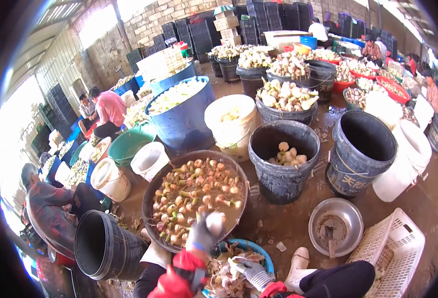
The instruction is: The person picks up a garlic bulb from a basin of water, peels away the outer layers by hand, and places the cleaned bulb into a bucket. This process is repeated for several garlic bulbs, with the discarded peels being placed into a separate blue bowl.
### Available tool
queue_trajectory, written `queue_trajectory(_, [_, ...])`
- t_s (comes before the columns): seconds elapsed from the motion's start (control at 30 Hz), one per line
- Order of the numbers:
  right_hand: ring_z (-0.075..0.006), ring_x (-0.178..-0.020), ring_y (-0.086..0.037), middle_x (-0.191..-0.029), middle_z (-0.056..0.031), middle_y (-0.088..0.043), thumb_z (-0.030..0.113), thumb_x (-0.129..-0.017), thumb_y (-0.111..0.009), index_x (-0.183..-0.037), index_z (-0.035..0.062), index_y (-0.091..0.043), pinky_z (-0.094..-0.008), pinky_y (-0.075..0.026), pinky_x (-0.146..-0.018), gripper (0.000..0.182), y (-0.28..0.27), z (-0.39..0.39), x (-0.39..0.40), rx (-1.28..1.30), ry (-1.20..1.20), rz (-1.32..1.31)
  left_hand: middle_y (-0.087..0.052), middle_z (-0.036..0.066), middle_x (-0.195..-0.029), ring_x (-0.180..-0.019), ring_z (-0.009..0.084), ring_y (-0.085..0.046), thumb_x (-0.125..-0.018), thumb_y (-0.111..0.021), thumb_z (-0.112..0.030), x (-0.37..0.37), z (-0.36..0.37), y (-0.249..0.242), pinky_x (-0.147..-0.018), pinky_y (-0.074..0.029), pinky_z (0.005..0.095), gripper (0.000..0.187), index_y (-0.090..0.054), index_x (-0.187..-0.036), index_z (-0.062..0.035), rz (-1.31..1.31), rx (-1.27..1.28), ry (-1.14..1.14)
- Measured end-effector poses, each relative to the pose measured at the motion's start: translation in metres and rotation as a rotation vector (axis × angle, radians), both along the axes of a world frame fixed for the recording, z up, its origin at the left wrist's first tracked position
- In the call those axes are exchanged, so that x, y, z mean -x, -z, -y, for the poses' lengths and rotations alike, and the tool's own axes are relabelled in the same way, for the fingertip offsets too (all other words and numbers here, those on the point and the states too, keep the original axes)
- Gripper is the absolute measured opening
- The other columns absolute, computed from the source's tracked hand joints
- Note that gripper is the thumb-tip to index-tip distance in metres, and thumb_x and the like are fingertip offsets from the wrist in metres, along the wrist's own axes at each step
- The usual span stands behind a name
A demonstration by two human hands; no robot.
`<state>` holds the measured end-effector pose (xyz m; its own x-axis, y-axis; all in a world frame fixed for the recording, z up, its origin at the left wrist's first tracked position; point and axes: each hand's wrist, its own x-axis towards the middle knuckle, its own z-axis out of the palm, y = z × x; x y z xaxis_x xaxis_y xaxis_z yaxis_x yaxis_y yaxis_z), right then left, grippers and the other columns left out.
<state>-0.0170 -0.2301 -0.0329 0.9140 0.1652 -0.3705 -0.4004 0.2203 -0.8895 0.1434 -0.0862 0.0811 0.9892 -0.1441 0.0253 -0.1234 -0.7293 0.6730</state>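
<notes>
My left hand [202, 235], in a grey-and-white glove, is over the near rim of a wide dark tub [246, 196]. Its fingers close on a pale, round garlic bulb [215, 223], somewhat blurred. Many stemmed garlic bulbs [199, 186] float in the tub's brown water. To the right and lower, my gloved right hand [255, 273] sits above a blue basin [266, 258] heaped with papery peelings [224, 278]. Its fingers are curled; whatever they hold blends with the peelings.
A dark bucket [283, 171] contains several peeled bulbs; another dark bucket [358, 159] stands beside it. At right are a metal bowl [350, 218] with a handled tool [330, 241] and a white crate [403, 238]. A black bucket [107, 243] tilts at left, near a seated person [50, 213].
</notes>
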Motion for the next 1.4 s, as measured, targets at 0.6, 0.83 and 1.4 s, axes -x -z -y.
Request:
queue_trajectory(0.6, [-0.0224, -0.099, -0.061, -0.107, -0.0125, -0.066, 0.024, -0.089, -0.062, -0.111, -0.0009, -0.062, -0.0282, -0.045, -0.089, 0.033, -0.001, 0.006, -0.029, 0.136, -0.042, -0.047, -0.059, 0.019, -0.121, -0.113, 0.0293, -0.057, -0.08, -0.065, -0.043, -0.12, 0.001, 0.153, -0.097, -0.043, 0.0379, 0.059, -0.056, -0.125, -0.0059, -0.23, -0.306, 0.063])
queue_trajectory(0.83, [-0.0231, -0.099, -0.059, -0.105, -0.0112, -0.064, 0.026, -0.091, -0.059, -0.107, 0.001, -0.063, -0.0303, -0.045, -0.088, 0.03, 0.01, 0.003, -0.031, 0.261, -0.185, 0.229, -0.06, 0.019, -0.119, -0.109, 0.0302, -0.059, -0.072, -0.071, -0.042, -0.146, 0.017, 0.204, -0.093, -0.047, 0.0389, 0.067, -0.054, -0.127, -0.0064, -0.602, -0.49, 0.151])
queue_trajectory(1.4, [-0.0229, -0.09, -0.066, -0.096, -0.0144, -0.069, 0.022, -0.083, -0.07, -0.097, -0.0022, -0.068, -0.0302, -0.05, -0.083, 0.028, -0.047, -0.004, -0.023, 0.25, 0.164, -0.038, -0.058, 0.012, -0.117, -0.109, 0.0284, -0.056, -0.087, -0.062, -0.028, 0.091, -0.042, 0.051, -0.095, -0.045, 0.0471, 0.038, -0.055, -0.116, -0.0047, -0.859, 1.739, -0.327])
